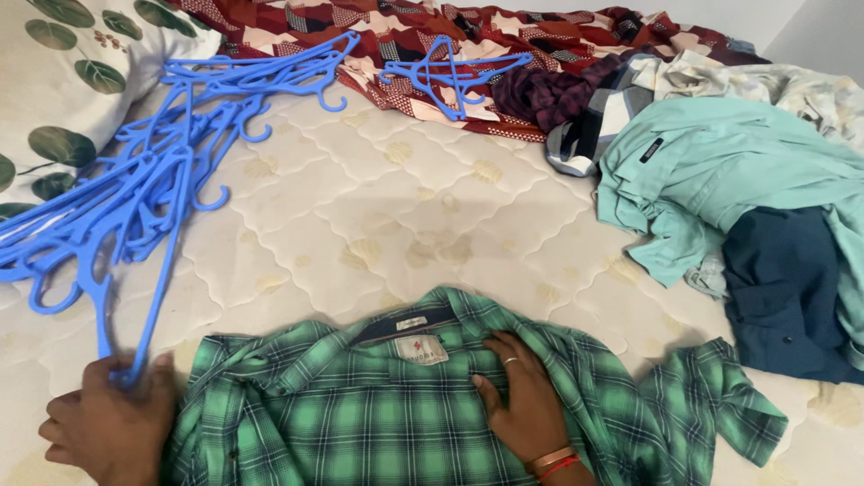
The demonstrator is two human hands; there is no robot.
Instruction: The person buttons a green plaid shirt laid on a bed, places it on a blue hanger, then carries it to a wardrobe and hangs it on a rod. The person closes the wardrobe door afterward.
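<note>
A green plaid shirt (378, 414) lies spread on the quilted mattress (396, 207), collar toward the far side. My right hand (522, 405) rests flat on the shirt just below the collar, fingers apart. My left hand (112, 427) sits at the shirt's left edge and grips the bottom of a blue plastic hanger (157, 288). That hanger reaches up into a pile of several blue hangers (135, 189) on the left.
Another blue hanger (450, 72) lies on a red patterned cloth (396, 36) at the back. A heap of clothes, teal shirt (720, 171) and dark blue shirt (792, 288), fills the right. A leaf-print pillow (63, 81) sits far left.
</note>
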